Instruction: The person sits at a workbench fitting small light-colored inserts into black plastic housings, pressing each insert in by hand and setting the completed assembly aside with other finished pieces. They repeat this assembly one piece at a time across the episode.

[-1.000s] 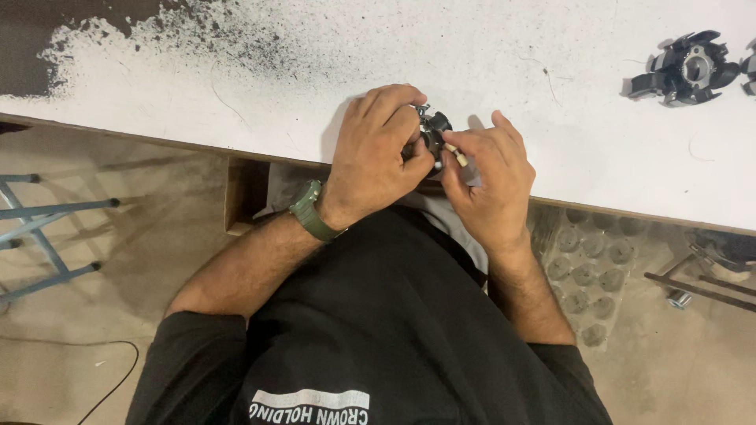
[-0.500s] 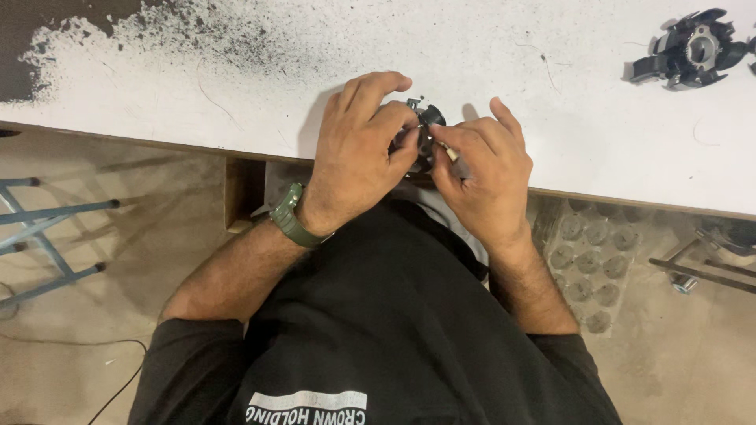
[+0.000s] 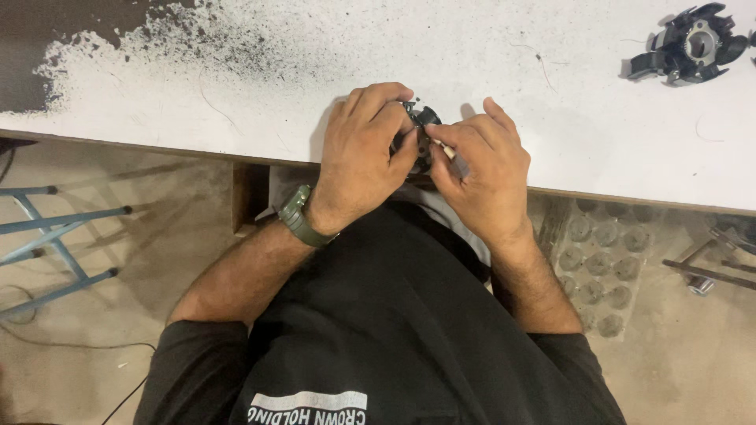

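**Both hands closed around a small dark part at the bench edge**

The left hand (image 3: pixel 364 161), with a green strap watch (image 3: pixel 302 216) on its wrist, wraps over a small black, ridged mechanical part (image 3: pixel 421 130) and grips it from the top and side. The part sits just above the near edge of the white, soot-speckled worktable (image 3: pixel 236 86), almost hidden between the palms. The right hand (image 3: pixel 480 169) pinches a thin, pale-tipped rod-like tool (image 3: pixel 450 157) between thumb and fingers, its tip touching the part; what the tip meets is hidden.

To work well here, the left hand should hold the part firmly against the tabletop so it cannot turn, while the right guides the tool with short, light pressure, keeping the tip in line with the part to avoid slipping.

A similar black, many-armed part with a grey metal centre (image 3: pixel 689 46) lies well apart at the far right corner.
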